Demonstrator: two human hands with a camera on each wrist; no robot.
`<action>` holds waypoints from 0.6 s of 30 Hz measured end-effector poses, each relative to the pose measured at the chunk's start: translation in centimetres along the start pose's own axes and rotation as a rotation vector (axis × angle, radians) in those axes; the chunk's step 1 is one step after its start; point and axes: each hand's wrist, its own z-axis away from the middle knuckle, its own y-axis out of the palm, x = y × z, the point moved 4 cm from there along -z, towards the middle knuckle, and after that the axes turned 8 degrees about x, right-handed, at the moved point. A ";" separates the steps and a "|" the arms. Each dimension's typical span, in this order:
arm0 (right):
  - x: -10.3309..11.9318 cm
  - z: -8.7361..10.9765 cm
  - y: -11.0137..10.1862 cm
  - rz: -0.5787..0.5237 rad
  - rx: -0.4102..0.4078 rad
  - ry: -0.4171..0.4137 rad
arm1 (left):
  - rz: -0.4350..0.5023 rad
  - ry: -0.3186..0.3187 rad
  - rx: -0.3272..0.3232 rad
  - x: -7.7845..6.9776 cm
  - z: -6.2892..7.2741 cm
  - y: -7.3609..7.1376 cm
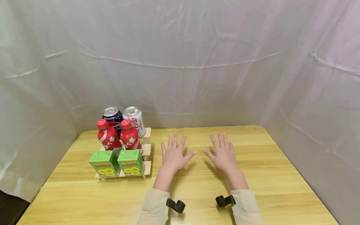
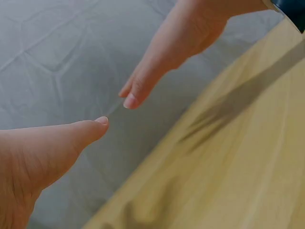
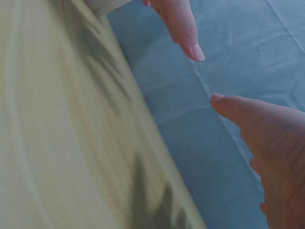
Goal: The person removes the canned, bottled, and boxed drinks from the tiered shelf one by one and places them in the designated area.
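Both hands hover over the wooden table (image 1: pixel 197 200) with fingers spread and palms down, holding nothing. My left hand (image 1: pixel 173 157) is just right of a small stepped wooden rack (image 1: pixel 147 168). Farther right, my right hand (image 1: pixel 224 156) has its thumb pointing toward the left thumb, with a gap between them. In the left wrist view, the left hand (image 2: pixel 43 157) and the right hand (image 2: pixel 176 43) appear above their shadows. The right wrist view has the right hand (image 3: pixel 271 138) at the right and the left hand (image 3: pixel 178 24) at the top.
Two green drink boxes (image 1: pixel 104 164) fill the rack's front step. Behind them stand two red bottles (image 1: pixel 109 137), then a dark blue can (image 1: pixel 112 117) and a white cola can (image 1: pixel 135 120) at the back. Grey cloth (image 1: pixel 180 62) hangs behind the table and on both sides.
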 end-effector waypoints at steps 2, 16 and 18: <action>0.1 0.0 -0.5 -0.003 0.000 0.002 | -0.005 0.004 -0.005 -0.2 0.2 -0.8; 2.4 1.7 -6.0 0.029 -0.106 -0.044 | -0.084 0.060 -0.100 -3.0 4.6 -9.0; 2.9 2.0 -6.6 0.033 -0.126 -0.061 | -0.096 0.069 -0.106 -3.2 5.2 -9.8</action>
